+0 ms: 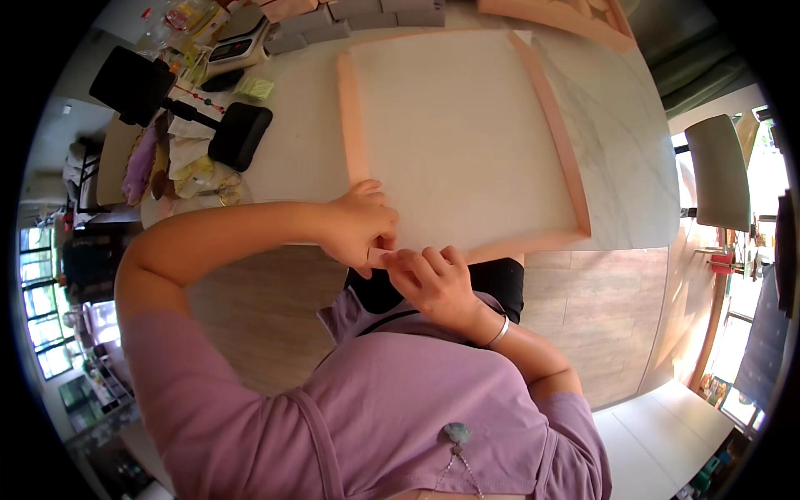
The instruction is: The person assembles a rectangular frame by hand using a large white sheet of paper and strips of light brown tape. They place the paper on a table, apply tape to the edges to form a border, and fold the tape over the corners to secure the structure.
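A large shallow cardboard box part (554, 133), white inside with pale pink upright sides, lies on the table in front of me. At its near left corner my left hand (360, 221) is closed round the pink edge, fingers bent over it. My right hand (437, 283) is closed beside it, thumb and fingers pinching the near pink side by the same corner. A short strip of pink card (379, 257) shows between the two hands. My fingers hide most of that corner. The far left, far right and near right sides stand up or lean slightly.
The marble-patterned table (621, 167) ends just before my body. Black phone holder (239, 136), scale (232, 52), scissors (229, 192) and packets crowd the left. Grey boxes (367, 12) and another pink box part (567, 21) sit at the far edge. A chair (721, 171) stands right.
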The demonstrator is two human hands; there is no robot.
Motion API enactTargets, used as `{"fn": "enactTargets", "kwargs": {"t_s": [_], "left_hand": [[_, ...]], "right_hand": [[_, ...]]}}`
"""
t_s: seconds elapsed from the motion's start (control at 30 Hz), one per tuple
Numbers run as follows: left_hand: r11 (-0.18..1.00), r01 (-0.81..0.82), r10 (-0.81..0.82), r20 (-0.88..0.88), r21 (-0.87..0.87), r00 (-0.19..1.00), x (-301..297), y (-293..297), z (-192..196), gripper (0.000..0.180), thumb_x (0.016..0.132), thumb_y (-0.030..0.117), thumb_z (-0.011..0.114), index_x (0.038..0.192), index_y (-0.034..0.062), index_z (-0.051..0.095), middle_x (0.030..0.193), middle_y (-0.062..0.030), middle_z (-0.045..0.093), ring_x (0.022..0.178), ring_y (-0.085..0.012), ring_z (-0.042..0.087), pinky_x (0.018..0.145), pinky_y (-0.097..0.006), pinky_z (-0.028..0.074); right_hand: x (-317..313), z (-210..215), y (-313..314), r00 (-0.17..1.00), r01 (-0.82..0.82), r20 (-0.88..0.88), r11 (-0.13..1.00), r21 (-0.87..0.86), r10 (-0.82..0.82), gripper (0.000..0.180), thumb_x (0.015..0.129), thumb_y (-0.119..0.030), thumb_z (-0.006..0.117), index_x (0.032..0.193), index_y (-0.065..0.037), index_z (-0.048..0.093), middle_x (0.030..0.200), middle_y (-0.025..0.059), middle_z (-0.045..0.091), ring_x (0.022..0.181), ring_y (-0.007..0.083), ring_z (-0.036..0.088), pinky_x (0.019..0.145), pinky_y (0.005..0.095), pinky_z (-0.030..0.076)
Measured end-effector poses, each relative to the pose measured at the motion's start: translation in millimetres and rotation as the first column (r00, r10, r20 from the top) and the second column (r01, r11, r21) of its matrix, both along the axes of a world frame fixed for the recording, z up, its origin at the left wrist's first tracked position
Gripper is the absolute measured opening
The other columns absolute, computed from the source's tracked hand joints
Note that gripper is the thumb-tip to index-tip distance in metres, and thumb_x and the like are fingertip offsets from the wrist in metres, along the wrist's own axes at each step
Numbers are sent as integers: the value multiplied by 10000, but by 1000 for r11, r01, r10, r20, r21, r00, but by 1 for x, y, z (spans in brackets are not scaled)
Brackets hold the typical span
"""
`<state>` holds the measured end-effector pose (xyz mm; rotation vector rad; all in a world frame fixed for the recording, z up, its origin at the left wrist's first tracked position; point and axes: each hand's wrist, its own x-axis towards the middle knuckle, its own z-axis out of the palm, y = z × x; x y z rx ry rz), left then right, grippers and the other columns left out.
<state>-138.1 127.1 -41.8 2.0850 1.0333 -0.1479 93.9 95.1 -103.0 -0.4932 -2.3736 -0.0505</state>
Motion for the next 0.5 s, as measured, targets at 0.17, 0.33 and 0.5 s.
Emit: {"fn": "enactTargets", "kwargs": {"t_s": [0.17, 0.33, 0.5], "left_hand": [[999, -16, 12, -97, -38, 995, 0, -3, -3, 369, 684, 348, 918, 914, 107, 758, 946, -9, 639, 1084, -265, 547, 1246, -582, 137], [996, 76, -74, -46, 43, 996, -6, -2, -3, 333, 707, 411, 900, 872, 143, 791, 944, 15, 618, 1083, -244, 537, 1227, -591, 156], [989, 118, -121, 25, 92, 992, -14, 3, -3, 341, 653, 455, 921, 831, 186, 809, 992, 41, 587, 1063, -224, 523, 1199, -609, 177]], "right_hand": [[2, -3, 3, 999, -18, -42, 999, -29, 17, 246, 773, -130, 730, 1019, -119, 727, 992, -21, 617, 707, 132, 508, 621, 317, 360], [2, -3, 2, 1000, -1, -18, 1000, -7, 1, 232, 777, -137, 724, 1009, -132, 710, 923, -41, 567, 708, 119, 489, 622, 313, 371], [2, -4, 2, 1000, -3, -22, 1000, -15, 2, 261, 766, -145, 722, 1027, -134, 718, 911, -41, 558, 703, 119, 486, 611, 308, 368]]}}
